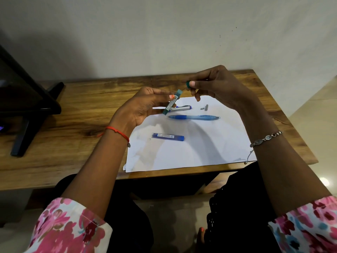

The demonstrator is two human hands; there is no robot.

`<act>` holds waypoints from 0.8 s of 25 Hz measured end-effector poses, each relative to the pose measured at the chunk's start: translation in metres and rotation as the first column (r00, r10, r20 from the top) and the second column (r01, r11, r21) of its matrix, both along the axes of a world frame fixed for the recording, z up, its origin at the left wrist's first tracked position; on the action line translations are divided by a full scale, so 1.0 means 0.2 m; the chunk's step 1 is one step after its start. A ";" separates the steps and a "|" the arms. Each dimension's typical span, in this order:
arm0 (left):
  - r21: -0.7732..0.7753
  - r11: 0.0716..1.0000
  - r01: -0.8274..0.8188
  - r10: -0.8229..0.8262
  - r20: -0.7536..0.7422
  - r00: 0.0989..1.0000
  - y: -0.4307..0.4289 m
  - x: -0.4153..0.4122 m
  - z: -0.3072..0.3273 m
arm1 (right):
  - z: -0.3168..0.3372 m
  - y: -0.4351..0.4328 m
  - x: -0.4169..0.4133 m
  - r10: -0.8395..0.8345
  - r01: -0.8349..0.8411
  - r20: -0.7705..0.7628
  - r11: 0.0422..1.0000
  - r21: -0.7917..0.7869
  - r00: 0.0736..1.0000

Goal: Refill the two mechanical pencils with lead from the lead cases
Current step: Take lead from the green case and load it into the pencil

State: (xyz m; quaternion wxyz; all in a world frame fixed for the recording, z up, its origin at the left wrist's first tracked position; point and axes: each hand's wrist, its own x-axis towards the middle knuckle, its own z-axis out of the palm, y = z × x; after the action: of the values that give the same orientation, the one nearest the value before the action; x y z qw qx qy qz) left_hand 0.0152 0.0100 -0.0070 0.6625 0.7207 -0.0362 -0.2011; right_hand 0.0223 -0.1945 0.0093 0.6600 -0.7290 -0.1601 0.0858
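Progress looks early: neither of the 2 pencils shows any lead going in yet. Left hand [144,108] is raised above the counter [73,106], thumb and fingers curled round the teal lead case [172,102], which tilts with its open mouth up and toward the far right. Right hand [217,86] is just beside that mouth, thumb and forefinger pinching the teal cap [187,84], the other fingers loosely bent. A thin dark line between mouth and cap may be a lead, but it is too fine to be sure.

On the white paper [182,154], the silver pencil [181,108] lies partly behind the case. The 2 small grey pieces [205,107] to its right are probably its end cap and eraser, so it appears opened and ready. Blue pencil [194,117] lies just nearer, whole as far as I can see. Blue lead case [168,137] lies nearer again, apparently capped and untouched.

Left to do: tip leads into the silver pencil, close it, then repeat with the blue pencil and recap the cases.
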 end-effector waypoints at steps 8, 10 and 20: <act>0.020 1.000 0.005 -0.005 0.008 1.000 0.00 0.00 0.00 | 0.02 0.03 -0.02 -0.056 0.060 0.042 0.993 -0.101 0.998; 0.035 0.999 0.011 -0.011 0.015 1.000 0.00 0.00 0.00 | 0.02 0.04 -0.02 -0.062 0.069 0.064 0.991 -0.116 0.996; 0.003 1.000 0.005 -0.005 -0.017 1.000 -0.01 -0.01 0.00 | 0.02 0.04 -0.02 -0.067 0.084 0.112 0.984 -0.158 0.991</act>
State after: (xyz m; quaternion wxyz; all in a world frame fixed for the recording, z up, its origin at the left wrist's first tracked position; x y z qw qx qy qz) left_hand 0.0132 0.0077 -0.0070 0.6611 0.7199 -0.0322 -0.2089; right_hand 0.0179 -0.1860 0.0124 0.5917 -0.7895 -0.1596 0.0346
